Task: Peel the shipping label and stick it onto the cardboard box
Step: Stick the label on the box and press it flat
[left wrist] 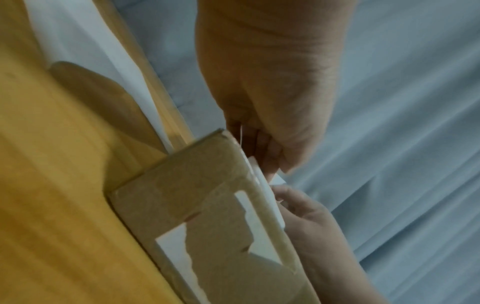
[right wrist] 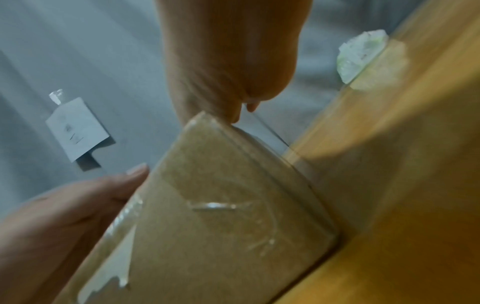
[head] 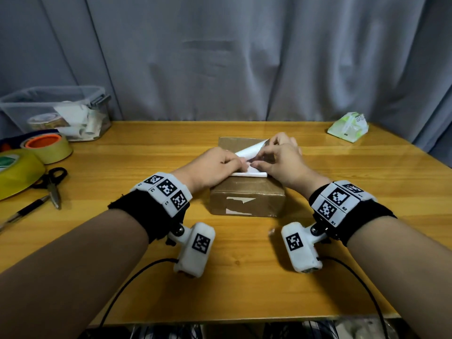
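Observation:
A brown cardboard box wrapped in clear tape stands at the middle of the wooden table, with torn white label scraps on its near side. On its top lies the white shipping label, its far part curled upward. My left hand pinches the label's near left edge. My right hand pinches the label just to the right, fingers curled over it. In the left wrist view the label shows as a thin white edge along the box between both hands. The right wrist view shows the box but hides the label.
At the left stand a clear plastic bin, a tape roll with an orange core and a big yellow roll. Scissors and a pen lie nearby. A tissue pack sits far right. A grey curtain hangs behind.

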Demonstrator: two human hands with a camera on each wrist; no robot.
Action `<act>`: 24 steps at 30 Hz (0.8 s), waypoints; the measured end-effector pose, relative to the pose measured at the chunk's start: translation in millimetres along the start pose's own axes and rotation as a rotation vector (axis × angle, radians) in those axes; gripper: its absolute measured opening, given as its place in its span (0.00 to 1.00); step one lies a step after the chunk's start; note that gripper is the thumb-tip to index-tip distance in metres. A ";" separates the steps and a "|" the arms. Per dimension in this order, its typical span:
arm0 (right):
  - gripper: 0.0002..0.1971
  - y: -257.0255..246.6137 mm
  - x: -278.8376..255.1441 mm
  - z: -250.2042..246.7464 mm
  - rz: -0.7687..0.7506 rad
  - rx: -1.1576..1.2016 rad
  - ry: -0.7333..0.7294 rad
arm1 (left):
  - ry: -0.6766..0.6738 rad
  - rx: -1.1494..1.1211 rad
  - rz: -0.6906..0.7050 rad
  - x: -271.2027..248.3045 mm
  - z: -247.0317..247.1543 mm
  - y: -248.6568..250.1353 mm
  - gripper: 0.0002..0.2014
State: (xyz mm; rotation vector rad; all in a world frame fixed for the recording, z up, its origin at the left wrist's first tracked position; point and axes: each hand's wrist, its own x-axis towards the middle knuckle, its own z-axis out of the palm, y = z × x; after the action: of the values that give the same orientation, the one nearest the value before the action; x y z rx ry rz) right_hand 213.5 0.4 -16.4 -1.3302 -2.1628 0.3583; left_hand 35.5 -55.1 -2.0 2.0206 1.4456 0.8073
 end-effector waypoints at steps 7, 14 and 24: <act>0.10 13.8 -6.0 -14.6 -0.093 0.070 -0.211 | 0.019 0.101 -0.051 6.2 -14.8 -10.7 0.11; 0.17 -14.9 -10.0 -17.7 0.014 0.313 -0.359 | 0.057 0.154 -0.005 -0.7 -11.7 -17.6 0.13; 0.19 -24.6 -33.3 -30.3 -0.012 0.383 -0.537 | 0.054 0.123 -0.039 -4.3 -7.4 -19.0 0.15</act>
State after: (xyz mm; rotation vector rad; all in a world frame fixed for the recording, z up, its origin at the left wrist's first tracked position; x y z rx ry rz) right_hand 225.0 -42.4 9.3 -1.0820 -2.3487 1.1727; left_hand 16.8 -53.1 -11.2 2.0678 1.5951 0.7801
